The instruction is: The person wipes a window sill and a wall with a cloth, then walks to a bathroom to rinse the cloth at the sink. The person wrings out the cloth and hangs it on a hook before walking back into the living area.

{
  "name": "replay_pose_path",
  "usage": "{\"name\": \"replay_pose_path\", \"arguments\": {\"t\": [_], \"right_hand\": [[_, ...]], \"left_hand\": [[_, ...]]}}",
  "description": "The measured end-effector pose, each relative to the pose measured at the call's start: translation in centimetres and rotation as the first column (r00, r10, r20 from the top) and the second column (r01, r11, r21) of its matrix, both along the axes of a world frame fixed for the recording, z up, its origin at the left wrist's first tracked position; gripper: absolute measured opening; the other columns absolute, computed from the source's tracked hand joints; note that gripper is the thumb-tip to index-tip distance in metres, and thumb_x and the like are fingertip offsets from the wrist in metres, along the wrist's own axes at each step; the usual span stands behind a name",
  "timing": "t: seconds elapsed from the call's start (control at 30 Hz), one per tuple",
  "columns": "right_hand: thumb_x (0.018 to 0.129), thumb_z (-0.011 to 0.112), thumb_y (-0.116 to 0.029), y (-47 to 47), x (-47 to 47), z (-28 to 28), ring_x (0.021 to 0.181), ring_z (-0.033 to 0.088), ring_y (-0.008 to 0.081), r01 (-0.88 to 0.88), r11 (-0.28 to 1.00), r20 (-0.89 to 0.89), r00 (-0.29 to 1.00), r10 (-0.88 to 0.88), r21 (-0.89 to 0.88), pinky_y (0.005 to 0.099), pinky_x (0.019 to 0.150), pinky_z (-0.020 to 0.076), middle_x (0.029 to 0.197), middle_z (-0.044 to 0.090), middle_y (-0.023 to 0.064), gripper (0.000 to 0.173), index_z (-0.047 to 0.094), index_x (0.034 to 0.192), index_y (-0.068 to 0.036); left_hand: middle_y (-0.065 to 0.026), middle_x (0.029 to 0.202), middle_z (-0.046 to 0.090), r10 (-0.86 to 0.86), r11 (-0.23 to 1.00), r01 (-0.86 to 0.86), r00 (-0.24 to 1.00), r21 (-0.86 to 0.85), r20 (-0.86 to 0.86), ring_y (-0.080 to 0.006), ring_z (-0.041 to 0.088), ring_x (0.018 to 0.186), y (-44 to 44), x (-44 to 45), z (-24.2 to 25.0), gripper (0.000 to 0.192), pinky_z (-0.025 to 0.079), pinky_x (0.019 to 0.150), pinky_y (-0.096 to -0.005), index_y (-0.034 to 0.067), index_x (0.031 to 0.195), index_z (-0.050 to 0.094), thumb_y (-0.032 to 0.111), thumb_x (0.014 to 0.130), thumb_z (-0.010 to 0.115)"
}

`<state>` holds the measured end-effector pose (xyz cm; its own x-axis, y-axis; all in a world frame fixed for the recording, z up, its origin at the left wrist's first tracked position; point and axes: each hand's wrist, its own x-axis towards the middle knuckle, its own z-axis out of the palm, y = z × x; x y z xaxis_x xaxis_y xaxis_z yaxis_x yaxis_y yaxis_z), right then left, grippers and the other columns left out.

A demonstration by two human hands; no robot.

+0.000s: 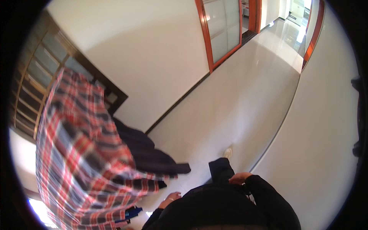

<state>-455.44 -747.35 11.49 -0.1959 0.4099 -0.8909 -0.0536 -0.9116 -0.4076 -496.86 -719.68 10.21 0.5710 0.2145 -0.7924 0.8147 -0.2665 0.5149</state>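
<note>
My left hand (172, 198) hangs at my left side, partly covered by my dark top. Its fingers are only partly visible, and I see no object in them. A red, grey and white plaid cloth (83, 149) hangs in the left part of the view, apart from that hand. Beside my dark trouser leg (220, 170) is my right hand (240, 178), with its fingers bent and partly hidden; whether it grips anything is unclear. Past the trouser leg, one light shoe (228, 153) shows on the glossy tiled floor (207, 123).
Dark clothing (141, 146) hangs behind the plaid cloth. A wood-framed window with bars (37, 77) is set in the left wall. Further along stands a sliding door with frosted panes (222, 31). A white wall (319, 115) bounds the corridor on the right.
</note>
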Motion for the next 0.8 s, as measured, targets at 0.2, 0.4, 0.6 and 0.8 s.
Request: {"name": "replay_pose_path", "arguments": {"t": [0.2,0.4,0.6,0.8], "right_hand": [[0.087,0.059,-0.032,0.8,18.3,2.5,0.091,0.063,0.0249,0.436,0.844,-0.224,0.829,-0.512,-0.314,0.0335,0.075,0.0505,0.111,0.060,0.0162,0.044,0.052,0.116,0.000],[0.086,0.060,-0.030,-2.3,31.5,5.1,0.092,0.063,0.0305,0.649,0.721,-0.086,0.726,-0.682,-0.242,0.0395,0.077,0.0535,0.112,0.056,0.0222,0.049,0.047,0.115,0.007],[0.084,0.061,-0.032,-2.8,45.2,4.7,0.092,0.062,0.0305,0.720,0.669,-0.054,0.672,-0.738,-0.185,0.0408,0.076,0.0541,0.109,0.056,0.0202,0.046,0.048,0.111,0.004],[0.083,0.062,-0.037,-6.2,59.2,4.0,0.078,0.064,0.0278,0.805,0.528,-0.029,0.541,-0.840,-0.271,0.0407,0.066,0.0558,0.093,0.059,0.0126,0.043,0.053,0.102,0.000]], "left_hand": [[-0.0119,0.108,0.062,-0.142,0.966,0.176,0.973,0.191,-0.180,-0.0281,0.057,0.102,7.6,17.3,3.5,0.036,0.040,0.093,-0.0431,0.013,0.112,0.058,0.030,0.082,0.050],[-0.0115,0.108,0.062,-0.193,0.944,0.219,0.973,0.247,-0.127,-0.0273,0.057,0.103,12.7,40.3,4.7,0.035,0.039,0.093,-0.0443,0.013,0.112,0.058,0.029,0.081,0.051],[-0.0111,0.107,0.061,-0.337,0.905,0.346,0.938,0.247,-0.078,-0.0266,0.057,0.103,14.7,58.8,2.5,0.034,0.038,0.094,-0.0456,0.014,0.111,0.058,0.029,0.081,0.051],[-0.0107,0.107,0.061,-0.672,0.680,0.674,0.730,0.287,-0.124,-0.0258,0.056,0.104,18.6,78.0,1.1,0.034,0.037,0.094,-0.0468,0.014,0.111,0.058,0.028,0.081,0.052]]}}
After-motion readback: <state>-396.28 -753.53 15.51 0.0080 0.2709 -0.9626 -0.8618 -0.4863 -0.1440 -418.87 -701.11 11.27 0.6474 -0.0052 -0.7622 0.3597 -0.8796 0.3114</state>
